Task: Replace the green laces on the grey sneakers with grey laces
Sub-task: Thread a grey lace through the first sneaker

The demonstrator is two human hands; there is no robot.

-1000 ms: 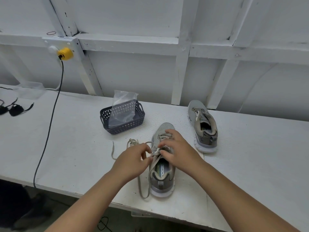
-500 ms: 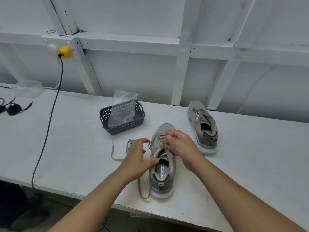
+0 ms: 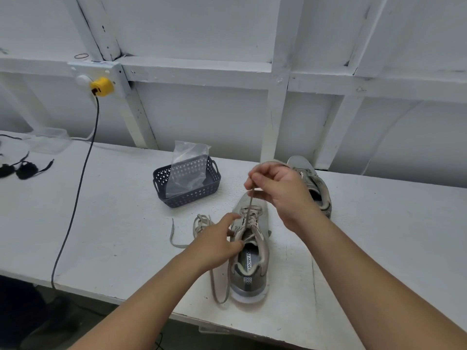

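Two grey sneakers sit on the white table (image 3: 106, 223): the near sneaker (image 3: 249, 251) points its toe away from the person, and the far sneaker (image 3: 314, 184) lies behind the right hand (image 3: 283, 192). That hand is raised above the near shoe, fingers curled and pinching a taut strand of lace (image 3: 249, 205) that rises from the eyelets. The left hand (image 3: 217, 242) grips the shoe's left collar, index finger stretched toward the eyelets. Loose lace (image 3: 202, 224) lies left of the shoe, near a dark basket (image 3: 187, 195) holding a clear bag (image 3: 188, 168).
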